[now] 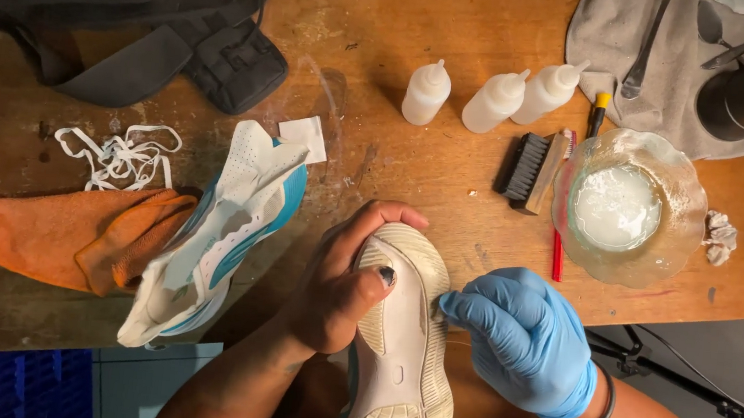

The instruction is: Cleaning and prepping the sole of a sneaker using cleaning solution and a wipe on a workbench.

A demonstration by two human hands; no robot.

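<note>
A white shoe [401, 350] is lying sole-up at the near edge of the wooden table [379, 145], over the person's lap, and the bare left hand [341, 280] is gripping its toe end with fingers curled around it and the thumb pressing on the sole. The blue-gloved right hand [520, 335] is touching the sole's right edge with fingers bunched closed; whether they are pinching anything I cannot tell. Its white-and-teal mate [222, 230] is resting just to the left beside an orange cloth [64, 241] and loose white laces [120, 155], while a brush [531, 170], three squeeze bottles [494, 100] and a glass bowl [630, 208] of milky liquid are sitting farther back on the right.
</note>
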